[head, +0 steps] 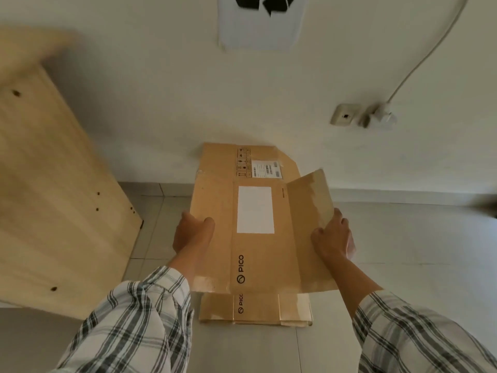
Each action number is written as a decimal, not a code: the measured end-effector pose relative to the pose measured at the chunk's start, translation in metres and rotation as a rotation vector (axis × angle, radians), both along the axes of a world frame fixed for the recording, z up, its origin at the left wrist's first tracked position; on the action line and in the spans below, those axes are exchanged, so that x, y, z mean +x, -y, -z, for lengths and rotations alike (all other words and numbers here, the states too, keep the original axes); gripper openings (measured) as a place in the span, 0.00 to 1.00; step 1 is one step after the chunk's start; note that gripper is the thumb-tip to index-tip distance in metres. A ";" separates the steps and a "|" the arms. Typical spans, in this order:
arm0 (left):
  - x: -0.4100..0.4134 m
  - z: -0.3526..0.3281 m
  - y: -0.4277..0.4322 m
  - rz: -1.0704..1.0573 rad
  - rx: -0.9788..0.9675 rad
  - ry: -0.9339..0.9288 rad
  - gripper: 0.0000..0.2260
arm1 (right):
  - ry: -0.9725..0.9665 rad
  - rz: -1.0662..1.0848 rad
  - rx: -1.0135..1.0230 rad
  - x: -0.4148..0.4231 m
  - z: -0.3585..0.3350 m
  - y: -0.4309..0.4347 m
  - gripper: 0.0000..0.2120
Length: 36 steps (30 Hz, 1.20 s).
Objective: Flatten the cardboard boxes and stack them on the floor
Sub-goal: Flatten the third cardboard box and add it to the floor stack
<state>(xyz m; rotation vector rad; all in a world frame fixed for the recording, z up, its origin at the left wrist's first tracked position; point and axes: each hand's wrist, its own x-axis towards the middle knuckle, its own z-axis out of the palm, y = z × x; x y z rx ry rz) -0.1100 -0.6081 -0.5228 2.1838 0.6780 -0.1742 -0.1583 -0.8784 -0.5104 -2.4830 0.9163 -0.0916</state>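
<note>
I hold a flattened brown cardboard box [258, 249] with a white label and "PICO" print, level over the floor. My left hand [192, 232] grips its left edge, thumb on top. My right hand [333, 235] grips its right flap, which is bent upward. Beneath it on the tiled floor lies a stack of flattened boxes [255, 309]; its near end pokes out below the held box and its far end, with shipping labels [266, 168], shows beyond it against the wall.
A light wooden cabinet [53, 184] stands on the left, close to the stack. The white wall behind carries a recycling sign [261, 20], a socket [345, 114] and a plugged adapter with a cable [382, 118]. Pale floor tiles [416, 251] extend to the right.
</note>
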 end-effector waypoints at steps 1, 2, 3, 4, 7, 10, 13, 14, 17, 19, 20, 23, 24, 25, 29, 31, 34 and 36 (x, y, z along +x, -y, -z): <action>0.000 0.031 0.002 -0.007 -0.004 -0.013 0.16 | -0.012 0.011 0.001 0.000 0.031 0.003 0.29; -0.002 0.062 0.003 -0.021 -0.021 -0.024 0.16 | -0.023 0.020 0.005 -0.001 0.062 0.005 0.30; -0.005 0.092 0.004 -0.038 -0.048 -0.033 0.16 | -0.031 0.025 0.011 -0.004 0.092 0.007 0.31; -0.010 0.121 0.006 -0.052 -0.074 -0.045 0.15 | -0.032 0.026 0.018 -0.008 0.121 0.008 0.31; -0.023 0.195 0.009 -0.032 -0.100 -0.088 0.15 | -0.022 0.014 0.024 -0.022 0.195 0.010 0.32; -0.028 0.242 0.007 0.006 -0.079 -0.145 0.16 | -0.075 0.010 0.002 -0.033 0.244 0.011 0.34; -0.032 0.270 0.005 0.054 -0.039 -0.233 0.19 | -0.148 0.012 0.027 -0.042 0.278 0.009 0.37; -0.033 0.278 0.005 0.076 -0.032 -0.253 0.21 | -0.169 0.009 0.036 -0.044 0.288 0.007 0.37; -0.031 0.302 0.001 0.129 -0.010 -0.203 0.30 | -0.217 0.018 0.051 -0.044 0.311 0.005 0.39; -0.026 0.316 -0.003 0.179 0.039 -0.127 0.35 | -0.232 0.048 0.063 -0.040 0.321 0.005 0.39; -0.024 0.321 -0.004 0.218 0.084 -0.103 0.34 | -0.233 0.062 0.072 -0.037 0.326 0.007 0.39; -0.016 0.336 -0.005 0.325 0.214 -0.060 0.26 | -0.232 0.047 0.100 -0.025 0.334 0.015 0.38; -0.015 0.341 -0.005 0.345 0.240 -0.069 0.25 | -0.234 0.014 0.095 -0.023 0.335 0.016 0.38; -0.017 0.344 -0.005 0.376 0.280 -0.093 0.24 | -0.246 -0.042 0.067 -0.021 0.336 0.018 0.39; -0.027 0.343 0.001 0.865 0.628 -0.092 0.35 | -0.378 -0.583 -0.179 -0.029 0.348 0.011 0.53; -0.033 0.342 0.015 1.212 0.597 -0.082 0.49 | -0.463 -0.891 -0.135 -0.038 0.355 -0.005 0.59; -0.044 0.344 0.038 1.478 0.602 -0.289 0.65 | -0.577 -1.066 -0.160 -0.052 0.364 -0.025 0.69; -0.047 0.346 0.047 1.485 0.672 -0.379 0.68 | -0.596 -1.071 -0.264 -0.055 0.369 -0.027 0.71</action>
